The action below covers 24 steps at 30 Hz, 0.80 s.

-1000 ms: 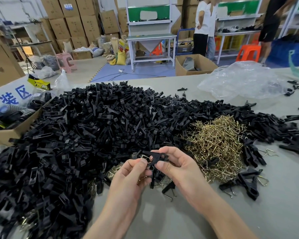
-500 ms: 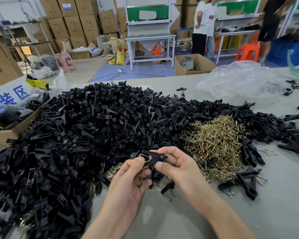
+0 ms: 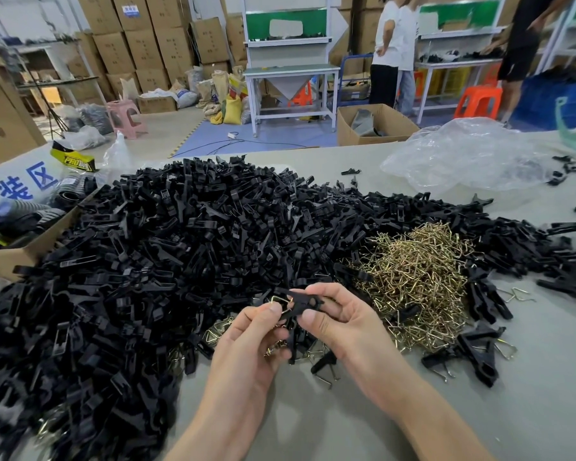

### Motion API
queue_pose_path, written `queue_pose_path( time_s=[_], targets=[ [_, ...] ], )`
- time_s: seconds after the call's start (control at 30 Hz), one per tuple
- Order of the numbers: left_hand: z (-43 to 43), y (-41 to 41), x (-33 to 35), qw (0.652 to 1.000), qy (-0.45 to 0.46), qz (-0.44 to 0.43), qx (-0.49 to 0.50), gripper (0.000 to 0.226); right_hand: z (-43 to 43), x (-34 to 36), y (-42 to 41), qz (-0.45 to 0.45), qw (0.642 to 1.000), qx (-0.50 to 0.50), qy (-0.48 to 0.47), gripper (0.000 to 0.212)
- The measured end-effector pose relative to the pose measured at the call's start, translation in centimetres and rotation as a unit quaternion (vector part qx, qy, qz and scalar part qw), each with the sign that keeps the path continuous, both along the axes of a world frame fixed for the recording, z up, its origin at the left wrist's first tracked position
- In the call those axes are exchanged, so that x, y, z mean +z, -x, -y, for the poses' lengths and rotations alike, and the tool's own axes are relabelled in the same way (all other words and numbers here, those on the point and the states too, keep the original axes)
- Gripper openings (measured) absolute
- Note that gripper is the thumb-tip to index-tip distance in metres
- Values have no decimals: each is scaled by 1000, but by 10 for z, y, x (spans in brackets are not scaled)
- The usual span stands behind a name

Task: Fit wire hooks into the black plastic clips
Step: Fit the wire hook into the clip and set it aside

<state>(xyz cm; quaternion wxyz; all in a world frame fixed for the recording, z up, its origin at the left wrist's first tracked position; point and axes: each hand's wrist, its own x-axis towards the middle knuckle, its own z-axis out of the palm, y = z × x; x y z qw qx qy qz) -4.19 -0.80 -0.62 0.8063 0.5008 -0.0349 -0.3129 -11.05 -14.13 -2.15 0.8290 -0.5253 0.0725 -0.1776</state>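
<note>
From the head camera, both hands meet just above the tabletop [image 3: 529,410]. The right hand [image 3: 340,321] pinches a black plastic clip [image 3: 301,302], and the left hand [image 3: 246,344] pinches a wire hook [image 3: 278,299] against the clip's left end. Behind them lies a large pile of black clips [image 3: 180,261], with a heap of brass hooks [image 3: 419,277] to its right. A clear plastic bag [image 3: 463,158] lies farther back.

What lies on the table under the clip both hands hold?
Loose black clips and wire hooks lie there; the left hand and right hand, gripping the held clip, cover the rest.
</note>
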Motion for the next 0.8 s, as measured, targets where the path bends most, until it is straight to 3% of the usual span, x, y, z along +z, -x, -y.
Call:
queue_pose_path(
  time_s=[0.3,0.5,0.63,0.8],
  targets=[
    [0,-4,-1,999,-28,20,-10,4,-2,0,1,-36,998,-10,59,26],
    [-4,-3,1,996,36,-16,-84,9,2,5,5,-52,983,-47,170,26],
    [-9,-6,0,981,78,-68,-166,19,3,8,8,-61,977,-52,197,29],
    [-13,-11,0,961,104,-49,-252,48,7,9,9,-40,983,-28,177,22]
  ],
)
